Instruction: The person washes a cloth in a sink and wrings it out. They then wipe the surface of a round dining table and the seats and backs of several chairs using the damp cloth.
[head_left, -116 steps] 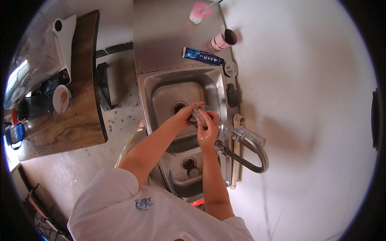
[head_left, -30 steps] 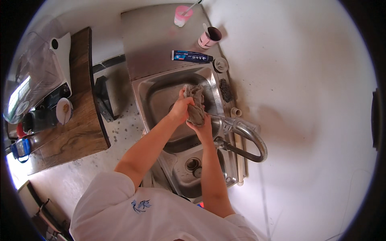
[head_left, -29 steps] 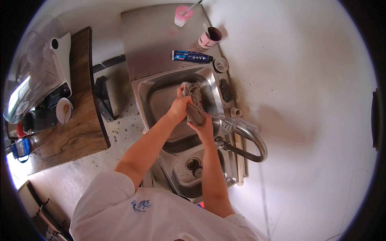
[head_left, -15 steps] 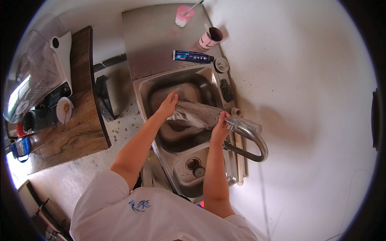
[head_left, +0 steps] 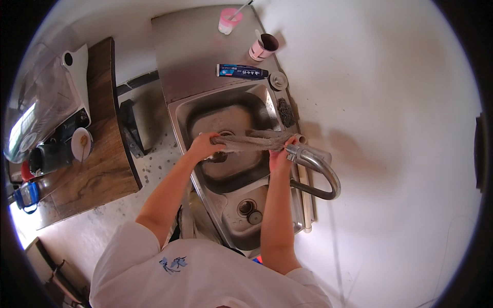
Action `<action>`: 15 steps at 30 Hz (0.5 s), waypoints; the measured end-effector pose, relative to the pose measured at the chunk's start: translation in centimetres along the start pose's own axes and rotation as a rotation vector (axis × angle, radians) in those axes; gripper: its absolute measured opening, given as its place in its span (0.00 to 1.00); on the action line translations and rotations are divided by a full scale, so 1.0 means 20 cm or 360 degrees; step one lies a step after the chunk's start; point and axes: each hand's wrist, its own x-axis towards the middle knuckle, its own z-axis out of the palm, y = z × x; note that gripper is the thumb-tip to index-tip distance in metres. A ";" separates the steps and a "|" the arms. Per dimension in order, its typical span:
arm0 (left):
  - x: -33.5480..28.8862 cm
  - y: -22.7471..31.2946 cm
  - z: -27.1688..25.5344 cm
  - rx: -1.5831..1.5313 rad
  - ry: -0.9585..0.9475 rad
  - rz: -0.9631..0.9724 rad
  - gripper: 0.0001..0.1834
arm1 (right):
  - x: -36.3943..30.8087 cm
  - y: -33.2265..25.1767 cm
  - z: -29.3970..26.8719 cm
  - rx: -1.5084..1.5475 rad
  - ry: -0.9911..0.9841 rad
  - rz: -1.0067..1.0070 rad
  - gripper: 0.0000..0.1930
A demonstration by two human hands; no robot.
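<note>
the person wears a white short-sleeved shirt (head_left: 205, 277). a small blue flower print (head_left: 172, 263) sits on its left shoulder. both forearms are bare.

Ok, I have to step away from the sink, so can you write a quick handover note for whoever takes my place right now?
Left hand: gripping one end of the grey cloth.
Right hand: gripping the other end, beside the faucet.
Cloth: twisted into a taut rope between both hands, held over the larger sink basin, above its drain.
Nearby: dark scrubber on the sink's right rim, toothpaste tube on the steel counter behind, two pink cups further back.
Done: cloth looks wet and is wound tight.
Left: probably finish wringing it, then shake it out; whether water is running cannot be seen.
</note>
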 end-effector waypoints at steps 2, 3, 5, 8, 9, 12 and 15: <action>-0.02 -0.02 0.00 -0.0059 0.0171 -0.0070 0.27 | 0.02 0.00 0.00 -0.0110 -0.0015 -0.0079 0.15; -0.04 0.01 -0.02 -0.0090 0.0253 -0.0104 0.25 | 0.01 0.00 0.00 -0.0180 -0.0023 -0.0130 0.16; -0.01 -0.01 0.01 0.0001 0.0456 0.0201 0.20 | 0.02 0.01 -0.02 -0.0725 -0.0055 -0.0369 0.18; -0.02 0.02 0.01 -0.0109 0.0626 0.0373 0.15 | -0.12 -0.04 0.14 -0.1602 -0.0390 -0.0726 0.19; -0.02 0.06 0.01 -0.0192 0.0652 0.0396 0.14 | -0.17 -0.07 0.19 -0.1906 -0.0543 -0.0856 0.19; -0.02 0.15 0.01 -0.0378 0.0618 0.0397 0.15 | -0.19 -0.09 0.20 -0.2784 -0.0828 -0.0876 0.13; -0.01 0.23 -0.04 -0.0290 0.0341 0.0280 0.15 | -0.11 -0.02 0.08 -0.2424 -0.0690 -0.0803 0.11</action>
